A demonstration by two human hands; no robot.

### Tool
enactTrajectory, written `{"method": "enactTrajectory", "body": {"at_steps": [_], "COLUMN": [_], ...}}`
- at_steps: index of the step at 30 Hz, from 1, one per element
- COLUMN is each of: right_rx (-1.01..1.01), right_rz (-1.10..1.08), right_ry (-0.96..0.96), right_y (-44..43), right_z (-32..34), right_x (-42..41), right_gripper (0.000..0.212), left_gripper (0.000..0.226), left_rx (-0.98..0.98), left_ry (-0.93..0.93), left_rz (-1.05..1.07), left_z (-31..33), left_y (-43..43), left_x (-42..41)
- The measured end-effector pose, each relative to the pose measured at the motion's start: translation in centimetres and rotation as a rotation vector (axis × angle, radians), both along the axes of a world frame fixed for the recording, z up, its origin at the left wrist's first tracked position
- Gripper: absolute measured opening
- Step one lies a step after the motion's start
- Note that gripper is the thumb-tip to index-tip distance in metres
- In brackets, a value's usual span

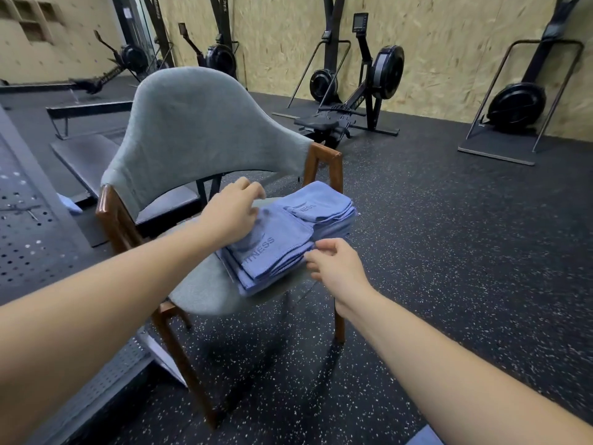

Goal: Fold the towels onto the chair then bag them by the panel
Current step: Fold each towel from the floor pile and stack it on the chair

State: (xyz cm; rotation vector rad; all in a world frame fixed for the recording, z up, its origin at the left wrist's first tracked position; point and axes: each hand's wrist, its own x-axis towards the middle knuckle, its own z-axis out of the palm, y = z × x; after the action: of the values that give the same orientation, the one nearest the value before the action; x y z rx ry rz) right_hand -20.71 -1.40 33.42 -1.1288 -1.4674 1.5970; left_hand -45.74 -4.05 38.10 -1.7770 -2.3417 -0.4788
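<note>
Left hand (236, 213) curled, fingers pressed on folded blue towels (288, 239) mid-frame on chair (199, 123); right hand (333, 264) loosely open at stack's near edge

The folded towels (288, 232) are soft blue terry-like cloth, matt, with tone-on-tone lettering pressed into the pile. The chair (199, 123) has grey woven fabric, matt and slightly fuzzy, over back and seat, on a polished reddish-brown wooden frame. The floor (449, 236) is black rubber, matt, flecked white. The wall (449, 43) is rough chipboard. The perforated panel (22, 226) looks like dark matt metal.
</note>
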Motion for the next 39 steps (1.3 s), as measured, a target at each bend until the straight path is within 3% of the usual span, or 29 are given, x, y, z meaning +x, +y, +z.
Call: {"method": "enactTrajectory", "body": {"at_steps": [4, 10, 15, 20, 27, 39], "right_rx": [0.092, 0.236, 0.264, 0.196, 0.07, -0.158], "right_rz": [0.002, -0.002, -0.036, -0.11, -0.157, 0.002], "right_ry": [-0.085, -0.224, -0.363, -0.488, -0.67, -0.874], "right_y": [-0.4, -0.6, -0.6, -1.5, -5.7, -15.0], "right_z": [-0.4, -1.6, -3.8, -8.0, -17.1, -32.3], "right_x": [2.4, 9.3, 17.8, 26.3, 36.0, 42.2], "right_gripper": [0.026, 0.016, 0.009, 0.002, 0.003, 0.012], "left_gripper": [0.032, 0.02, 0.017, 0.021, 0.022, 0.04], "left_rx": [0.008, 0.049, -0.147, -0.385, -0.595, -0.876], "left_ry": [0.087, 0.003, -0.013, -0.039, -0.221, -0.352], "left_rz": [-0.049, -0.327, -0.492, -0.576, -0.597, -0.507], "left_z": [0.4, 1.2, -1.4, -7.1, -18.4, -36.9], "left_y": [-1.2, -1.9, -0.6, 0.7, -1.9, -11.6], "left_x": [4.2, 13.5, 22.8, 31.6, 40.9, 46.3]}}
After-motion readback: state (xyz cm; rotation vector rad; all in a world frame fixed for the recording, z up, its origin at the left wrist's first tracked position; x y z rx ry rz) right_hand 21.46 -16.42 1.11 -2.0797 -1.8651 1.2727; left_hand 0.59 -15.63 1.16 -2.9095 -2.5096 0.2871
